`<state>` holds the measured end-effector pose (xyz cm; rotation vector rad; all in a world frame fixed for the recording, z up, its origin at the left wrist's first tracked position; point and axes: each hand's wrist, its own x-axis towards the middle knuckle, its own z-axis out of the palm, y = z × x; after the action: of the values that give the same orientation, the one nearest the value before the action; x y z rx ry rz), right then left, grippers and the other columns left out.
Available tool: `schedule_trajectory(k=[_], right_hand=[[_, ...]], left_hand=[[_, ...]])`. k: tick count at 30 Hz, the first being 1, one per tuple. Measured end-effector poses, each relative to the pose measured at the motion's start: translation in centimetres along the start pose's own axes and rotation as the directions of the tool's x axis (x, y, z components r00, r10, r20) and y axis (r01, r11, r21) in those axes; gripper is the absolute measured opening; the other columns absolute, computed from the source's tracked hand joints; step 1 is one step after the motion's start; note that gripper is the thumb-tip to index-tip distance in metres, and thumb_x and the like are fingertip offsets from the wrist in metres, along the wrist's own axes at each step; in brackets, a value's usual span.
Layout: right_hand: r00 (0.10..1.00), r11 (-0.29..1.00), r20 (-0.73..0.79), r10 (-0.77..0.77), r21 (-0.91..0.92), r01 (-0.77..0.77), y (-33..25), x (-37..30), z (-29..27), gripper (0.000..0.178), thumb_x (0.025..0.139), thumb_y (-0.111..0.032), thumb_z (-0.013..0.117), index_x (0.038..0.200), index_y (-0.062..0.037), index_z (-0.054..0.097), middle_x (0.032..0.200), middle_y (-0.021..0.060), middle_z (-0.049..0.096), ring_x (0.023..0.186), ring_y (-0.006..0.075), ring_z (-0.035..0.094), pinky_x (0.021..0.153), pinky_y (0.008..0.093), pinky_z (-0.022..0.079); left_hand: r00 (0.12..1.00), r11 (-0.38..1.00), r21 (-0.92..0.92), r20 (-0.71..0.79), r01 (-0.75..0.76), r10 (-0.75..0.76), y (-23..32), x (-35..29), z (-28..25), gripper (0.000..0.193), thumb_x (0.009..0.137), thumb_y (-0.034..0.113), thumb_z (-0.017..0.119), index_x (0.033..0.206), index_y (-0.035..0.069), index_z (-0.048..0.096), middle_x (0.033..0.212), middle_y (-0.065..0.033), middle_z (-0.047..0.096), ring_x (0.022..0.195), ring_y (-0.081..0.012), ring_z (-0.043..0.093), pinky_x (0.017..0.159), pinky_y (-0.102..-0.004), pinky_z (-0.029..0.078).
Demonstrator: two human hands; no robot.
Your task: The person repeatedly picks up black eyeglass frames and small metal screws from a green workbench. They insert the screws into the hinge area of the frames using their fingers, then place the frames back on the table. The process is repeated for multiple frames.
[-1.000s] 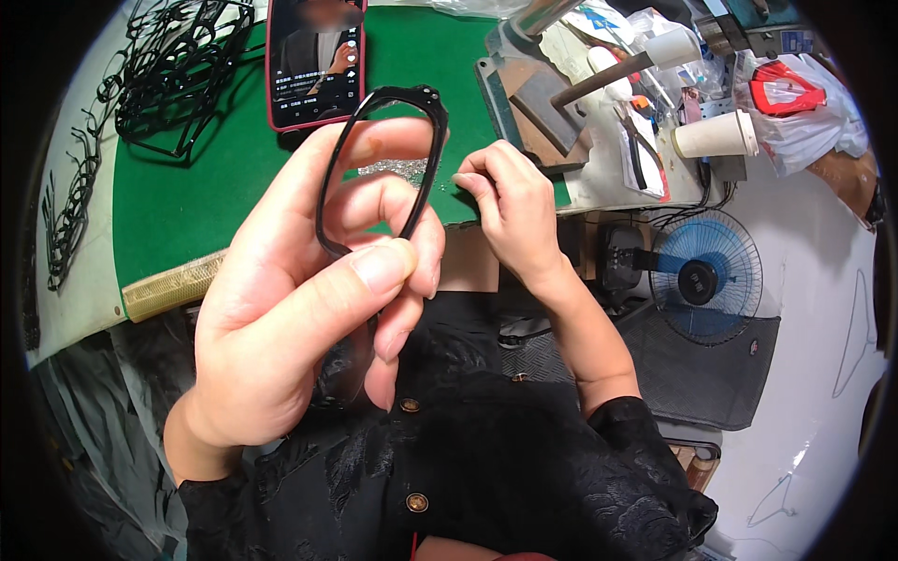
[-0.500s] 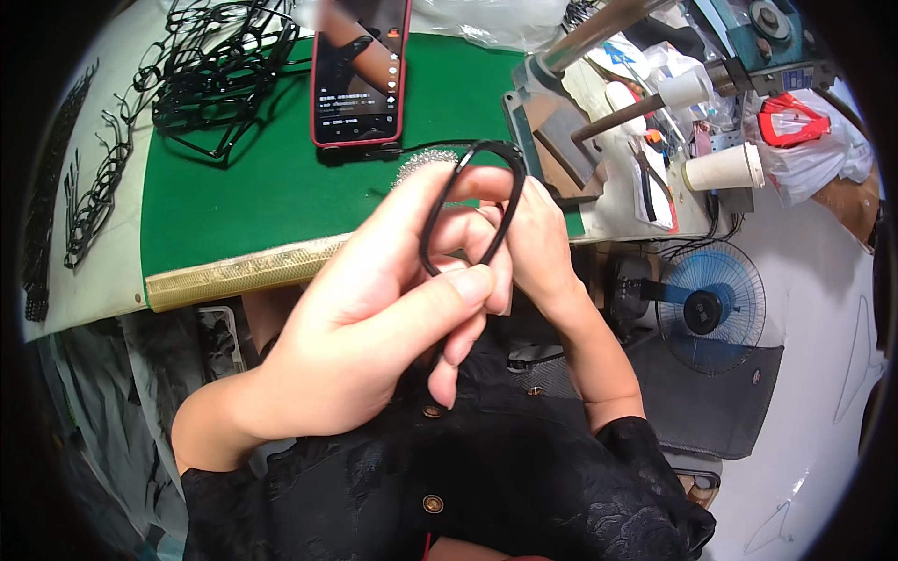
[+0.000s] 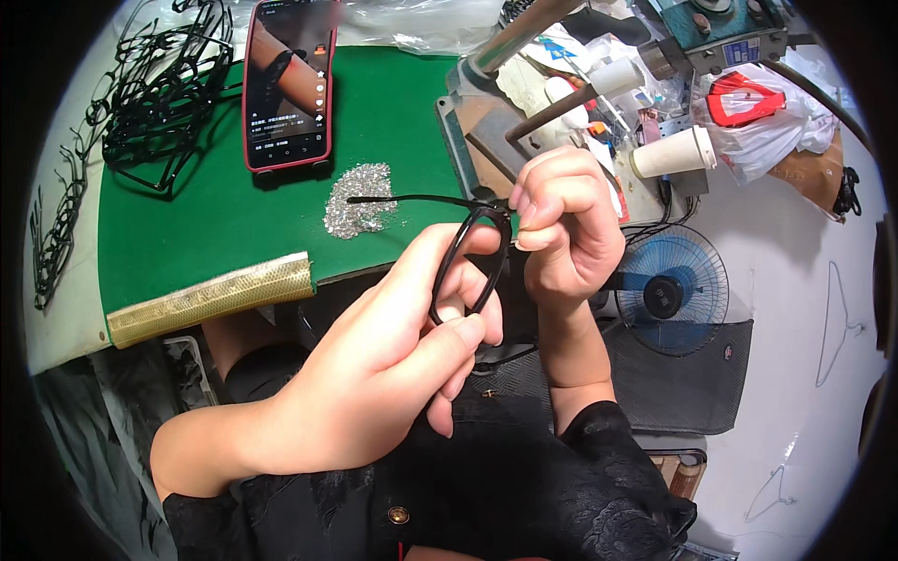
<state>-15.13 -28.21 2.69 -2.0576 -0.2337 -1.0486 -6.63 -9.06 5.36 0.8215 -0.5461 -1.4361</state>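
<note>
I'm pinching the black eyeglass frame (image 3: 449, 264) between the thumb and fingers of my left hand (image 3: 398, 351), holding it up beyond the near edge of the green tabletop (image 3: 206, 229). One rim is turned toward me, and a thin temple (image 3: 426, 198) reaches left over a heap of silvery bits (image 3: 360, 201). My right hand (image 3: 572, 224) is curled, its fingers pressed together beside the frame's far right corner; I cannot tell whether they touch it or grip something tiny.

Most of the writing is on the red-edged phone (image 3: 288, 93) at the far side: small pale lines run low across its screen, with icons down the right. On the far right, the teal machine (image 3: 711, 28) carries a blue-and-white label (image 3: 742, 52), too small to read. Pale characters mark the hub of the blue fan (image 3: 662, 297) to the right. A tangled pile of black frames (image 3: 168, 112) lies far left.
</note>
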Motion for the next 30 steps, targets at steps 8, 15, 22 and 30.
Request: schedule_trajectory(k=[8, 15, 22, 30], right_hand=[[0.998, 0.991, 0.015, -0.056, -0.117, 0.058, 0.0, -0.1, 0.3, 0.017, 0.074, -0.012, 0.075, 0.076, -0.0034, 0.060, 0.075, 0.0065, 0.057, 0.066, 0.0178, 0.055, 0.058, 0.0274, 0.044], [0.993, 0.979, 0.096, -0.071, -0.183, 0.088, 0.0, -0.2, 0.2, 0.016, 0.082, -0.011, 0.067, 0.077, -0.0042, 0.053, 0.077, 0.0067, 0.052, 0.070, 0.0173, 0.051, 0.060, 0.0271, 0.045], [1.000, 0.994, 0.009, -0.013, -0.106, 0.014, 0.0, -0.4, 0.6, 0.016, 0.071, -0.008, 0.077, 0.076, -0.0036, 0.062, 0.074, 0.0064, 0.059, 0.067, 0.0179, 0.056, 0.059, 0.0265, 0.044], [0.966, 1.000, -0.259, -0.009, -0.026, 0.003, 1.0, -0.3, -0.3, 0.023, 0.084, -0.017, 0.072, 0.090, -0.0015, 0.056, 0.088, 0.0061, 0.050, 0.072, 0.0107, 0.047, 0.063, 0.0213, 0.039]], left_hand=[[1.000, 0.999, 0.027, 0.003, -0.016, 0.016, -0.5, -0.1, -0.3, 0.050, 0.094, 0.003, 0.042, 0.141, 0.002, 0.024, 0.097, -0.0105, 0.049, 0.064, -0.0103, 0.049, 0.049, -0.0207, 0.047], [0.997, 0.990, 0.120, 0.001, -0.075, 0.075, -1.0, -0.1, -0.6, 0.050, 0.094, 0.002, 0.042, 0.140, -0.002, 0.023, 0.097, -0.0108, 0.049, 0.062, -0.0088, 0.048, 0.049, -0.0196, 0.046], [0.996, 0.984, 0.159, -0.025, -0.085, 0.090, -1.2, -0.2, -0.5, 0.050, 0.094, 0.002, 0.043, 0.140, -0.003, 0.024, 0.096, -0.0106, 0.049, 0.062, -0.0087, 0.048, 0.048, -0.0195, 0.045], [0.991, 0.988, -0.079, 0.003, -0.135, 0.136, 0.5, 2.8, 0.9, 0.040, 0.096, 0.009, 0.045, 0.131, -0.001, 0.031, 0.089, -0.0108, 0.050, 0.062, -0.0121, 0.050, 0.044, -0.0234, 0.049]])
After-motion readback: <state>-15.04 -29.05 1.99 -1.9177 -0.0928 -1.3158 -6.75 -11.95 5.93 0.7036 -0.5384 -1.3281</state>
